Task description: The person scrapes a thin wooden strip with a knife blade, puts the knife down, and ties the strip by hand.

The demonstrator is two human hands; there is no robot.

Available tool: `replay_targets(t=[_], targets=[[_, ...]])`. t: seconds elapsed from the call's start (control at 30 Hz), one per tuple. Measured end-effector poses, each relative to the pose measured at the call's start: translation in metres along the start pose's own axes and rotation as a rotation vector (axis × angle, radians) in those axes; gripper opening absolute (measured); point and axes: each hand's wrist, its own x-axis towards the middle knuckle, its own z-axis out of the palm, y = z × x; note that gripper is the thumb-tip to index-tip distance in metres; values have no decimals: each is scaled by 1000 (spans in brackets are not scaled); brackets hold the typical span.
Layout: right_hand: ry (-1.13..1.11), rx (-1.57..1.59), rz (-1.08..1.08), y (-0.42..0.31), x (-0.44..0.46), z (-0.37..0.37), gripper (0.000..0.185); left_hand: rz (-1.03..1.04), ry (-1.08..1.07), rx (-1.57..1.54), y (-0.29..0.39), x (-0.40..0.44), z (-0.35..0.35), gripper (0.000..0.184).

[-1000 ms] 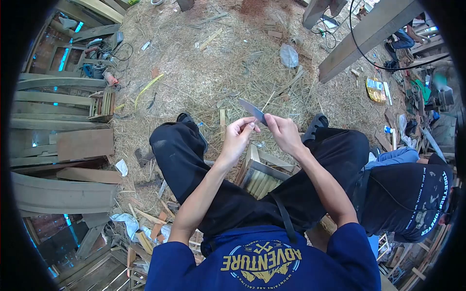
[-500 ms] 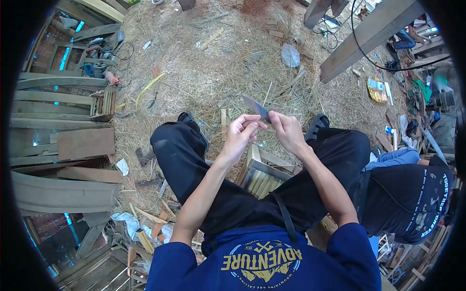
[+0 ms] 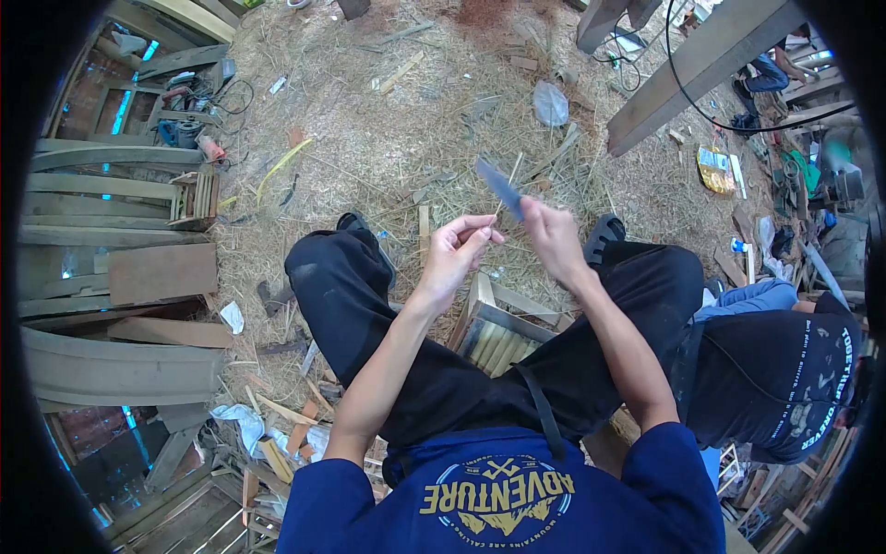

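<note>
Thumb and fingers of my left hand (image 3: 460, 256) pinch a thin pale stick (image 3: 509, 186), which slants up and to the right. My right hand (image 3: 555, 242) is wrapped round the handle of a knife (image 3: 498, 185); its grey blade points up and to the left, across the stick in this view. Whether blade and stick touch cannot be made out. Below the hands, between my knees, a wooden frame (image 3: 479, 312) holds several pale round rods (image 3: 499, 349).
Wooden boards (image 3: 162, 273) are stacked at the left, near power tools (image 3: 181, 135). A thick wooden beam (image 3: 683, 89) crosses the upper right. A co-worker in a black shirt (image 3: 781, 379) sits close at my right. Shavings and scraps cover the ground (image 3: 369, 138).
The knife and my right hand have shifted slightly right, and the blade now points more steeply up. More of the stick shows above my left fingers.
</note>
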Motion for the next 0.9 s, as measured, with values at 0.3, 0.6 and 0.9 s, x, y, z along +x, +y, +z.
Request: replay_targets(t=[0.3,0.6,0.9], targets=[[20,-46,-93,-1,-3,6,41,-15,9,-9,2,-2,-2,27],[99,7,-96,2,1,1,43,-57,-7,-87,9,-6,-1,34],[87,-45,-182,9,0,8,45,5,-6,-16,11,-6,1,28]])
